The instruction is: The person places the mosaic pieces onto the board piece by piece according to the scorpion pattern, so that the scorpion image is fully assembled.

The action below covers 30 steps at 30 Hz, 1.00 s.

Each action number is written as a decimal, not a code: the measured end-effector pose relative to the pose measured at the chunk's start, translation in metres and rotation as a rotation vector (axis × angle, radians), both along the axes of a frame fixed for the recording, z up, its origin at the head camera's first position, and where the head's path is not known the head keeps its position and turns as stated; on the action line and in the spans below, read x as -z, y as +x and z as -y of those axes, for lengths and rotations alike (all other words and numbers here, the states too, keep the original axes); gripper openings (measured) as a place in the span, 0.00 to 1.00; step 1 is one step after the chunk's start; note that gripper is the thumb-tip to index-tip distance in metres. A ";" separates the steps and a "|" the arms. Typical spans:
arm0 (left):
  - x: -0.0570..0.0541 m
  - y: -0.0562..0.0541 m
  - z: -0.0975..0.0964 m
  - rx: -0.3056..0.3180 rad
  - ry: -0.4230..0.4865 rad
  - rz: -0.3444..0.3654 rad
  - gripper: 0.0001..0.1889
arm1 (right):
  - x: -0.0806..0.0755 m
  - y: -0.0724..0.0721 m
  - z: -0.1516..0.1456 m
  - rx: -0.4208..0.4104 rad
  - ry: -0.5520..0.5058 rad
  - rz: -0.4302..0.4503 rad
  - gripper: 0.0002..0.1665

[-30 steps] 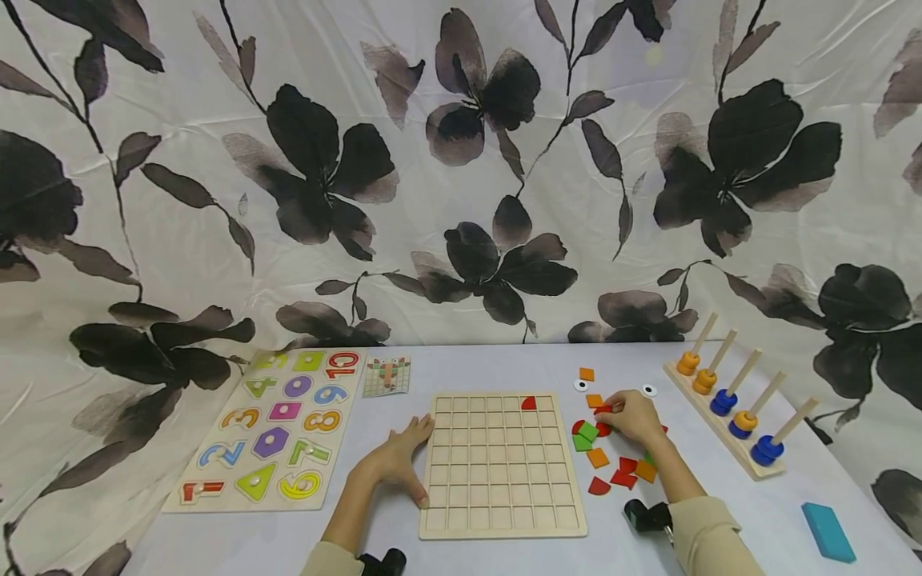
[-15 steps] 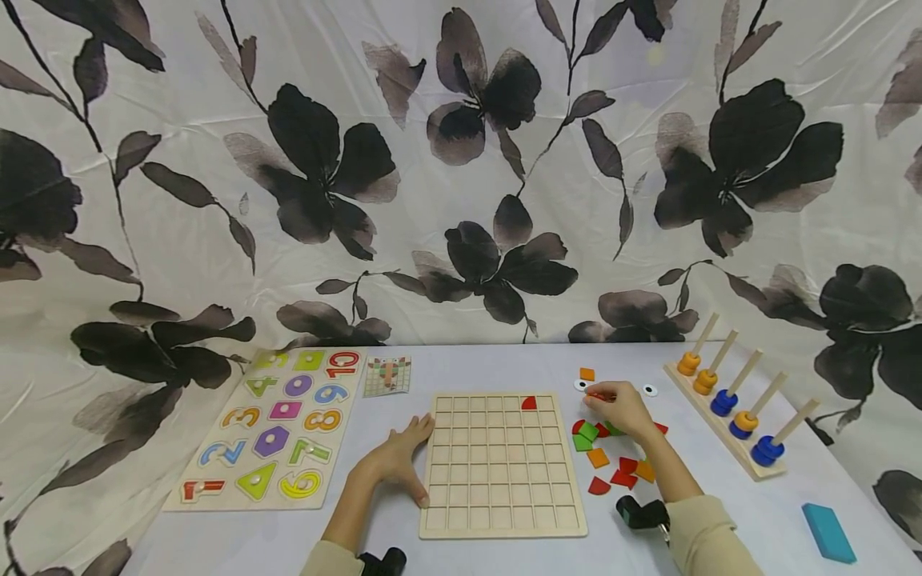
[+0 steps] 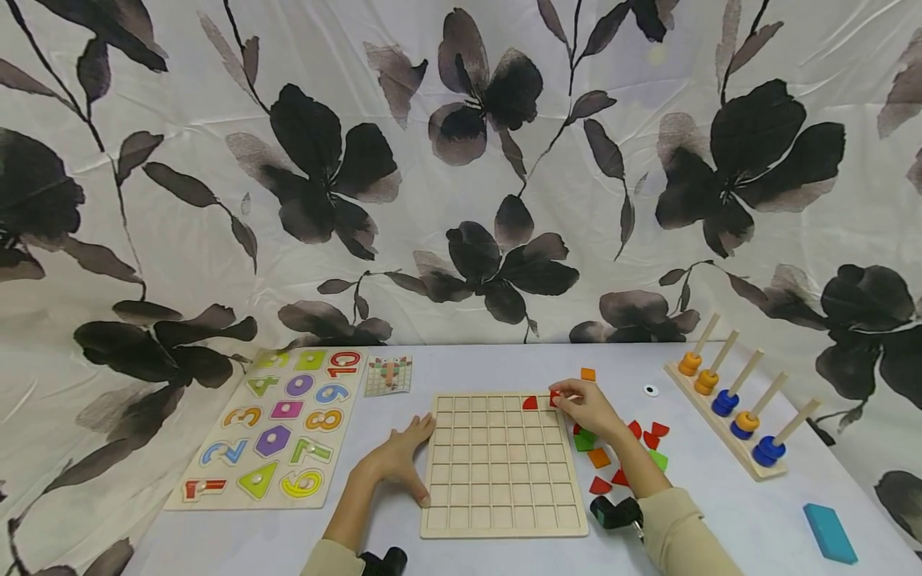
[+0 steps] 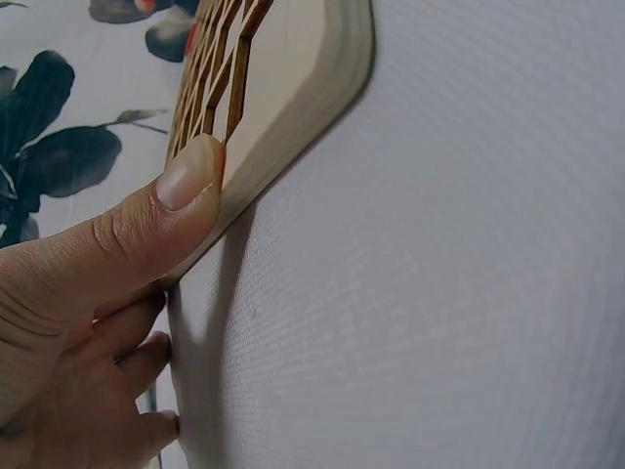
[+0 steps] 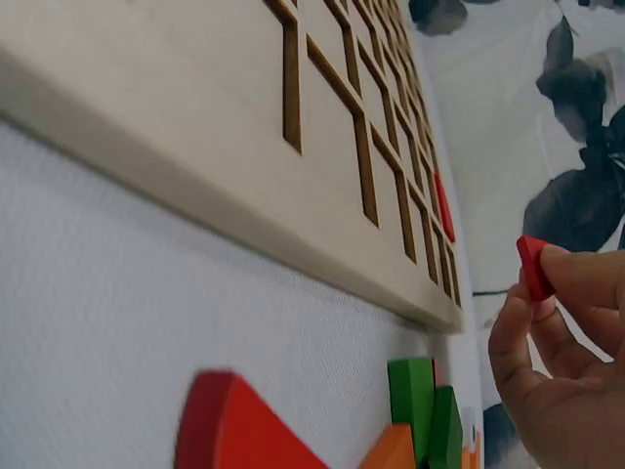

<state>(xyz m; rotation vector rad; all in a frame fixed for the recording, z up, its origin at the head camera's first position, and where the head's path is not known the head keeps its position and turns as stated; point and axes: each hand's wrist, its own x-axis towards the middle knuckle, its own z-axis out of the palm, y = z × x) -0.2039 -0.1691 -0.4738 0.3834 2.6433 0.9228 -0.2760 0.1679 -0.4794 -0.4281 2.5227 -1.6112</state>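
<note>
A pale wooden grid board (image 3: 504, 524) lies on the table, with a red quarter-round tile (image 3: 530, 403) in its top row. My left hand (image 3: 398, 459) rests along the board's left edge, fingers spread. In the left wrist view its thumb (image 4: 146, 210) presses the rim near a corner. My right hand (image 3: 587, 406) pinches a small red tile (image 5: 533, 268) between thumb and fingertips, above the board's top right corner. The fingers partly cover that tile, so its full outline is unclear. Several loose tiles lie right of the board, among them a green tile (image 3: 584, 440) and an orange tile (image 3: 599, 458).
A number puzzle board (image 3: 270, 432) and a small pattern card (image 3: 388, 376) lie at the left. At the right stand a peg rack (image 3: 727, 420) with rings and a teal block (image 3: 830, 533). A white disc (image 3: 651, 390) lies behind the loose tiles.
My right hand has picked up a red tile from the loose tiles and carried it left to the board's top right corner. The left hand stays in place.
</note>
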 end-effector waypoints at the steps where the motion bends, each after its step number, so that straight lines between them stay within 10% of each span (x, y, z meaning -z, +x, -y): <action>1: 0.000 0.000 0.000 0.000 -0.001 -0.001 0.63 | 0.000 0.000 0.001 0.000 -0.002 -0.007 0.17; 30: 0.002 0.000 0.001 0.005 0.007 -0.012 0.63 | -0.001 -0.002 0.003 0.113 -0.074 0.015 0.16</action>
